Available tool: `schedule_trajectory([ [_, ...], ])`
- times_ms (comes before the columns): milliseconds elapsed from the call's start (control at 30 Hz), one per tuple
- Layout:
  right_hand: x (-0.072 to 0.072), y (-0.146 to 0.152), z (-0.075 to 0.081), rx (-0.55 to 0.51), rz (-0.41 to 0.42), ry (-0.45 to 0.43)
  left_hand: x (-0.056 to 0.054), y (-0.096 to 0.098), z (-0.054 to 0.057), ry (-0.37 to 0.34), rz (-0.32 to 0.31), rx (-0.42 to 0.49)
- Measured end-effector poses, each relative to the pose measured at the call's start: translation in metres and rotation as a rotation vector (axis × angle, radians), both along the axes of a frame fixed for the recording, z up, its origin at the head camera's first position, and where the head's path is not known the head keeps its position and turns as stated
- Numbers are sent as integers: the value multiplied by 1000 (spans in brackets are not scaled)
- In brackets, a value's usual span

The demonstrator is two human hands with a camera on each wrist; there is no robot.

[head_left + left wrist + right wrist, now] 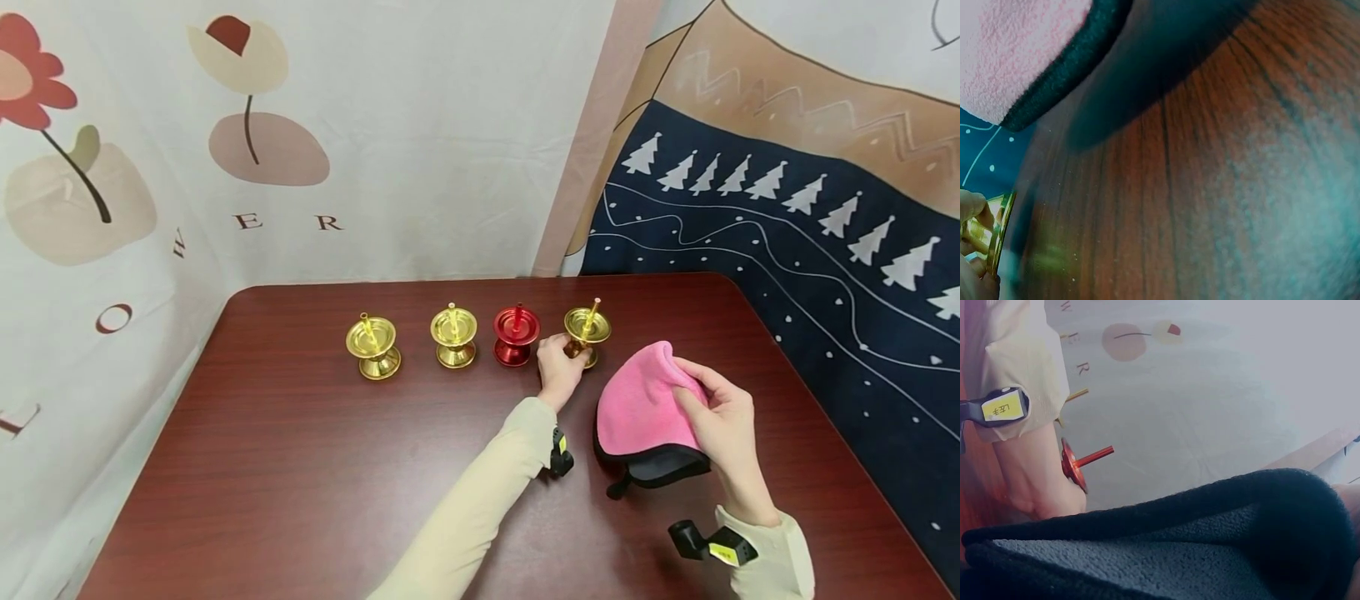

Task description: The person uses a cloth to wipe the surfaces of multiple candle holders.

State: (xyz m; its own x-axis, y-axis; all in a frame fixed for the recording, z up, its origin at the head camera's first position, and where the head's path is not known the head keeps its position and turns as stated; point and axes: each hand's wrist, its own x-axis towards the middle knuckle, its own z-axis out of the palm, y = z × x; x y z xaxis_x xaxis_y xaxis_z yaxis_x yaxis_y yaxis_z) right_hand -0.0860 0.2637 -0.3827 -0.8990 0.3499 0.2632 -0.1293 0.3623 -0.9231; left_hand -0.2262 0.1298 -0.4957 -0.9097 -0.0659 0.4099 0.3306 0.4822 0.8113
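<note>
In the head view, my left hand (561, 371) grips the lower part of the gold candle holder (587, 327) at the right end of a row. That holder stands upright with a thin tube rising from its dish. My right hand (723, 421) pinches the side of a pink fleece hat (648, 404) with black trim and a small black toggle, just right of the holder. The right wrist view looks into the dark opening of the hat (1147, 553). Fingers of the left hand (975, 275) on the gold holder (1000, 234) show at the left wrist view's edge.
A red candle holder (516, 335) stands just left of the left hand. Further left are two gold candle holders, one in the middle (453, 335) and one at the end (372, 346). All stand near the back of the dark red table (300, 467), before a printed cloth (420, 167).
</note>
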Motion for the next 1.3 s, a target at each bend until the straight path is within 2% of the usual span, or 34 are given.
schedule_trajectory([
  [300, 0, -1, 0, 37, 2, -17, -1, -3, -5, -27, 7, -30],
  [600, 1, -2, 0, 50, 7, -17, -4, -4, -9, -22, 22, -26],
  [800, 0, -3, 0, 39, 20, -3, -7, -4, -10, -71, 22, -36],
  [1067, -3, -3, -1, 23, 39, 22, -1, -9, -3, -169, -30, -6],
  [1300, -4, -4, 0, 47, 31, 11, 15, -28, 5, -189, -144, -63],
])
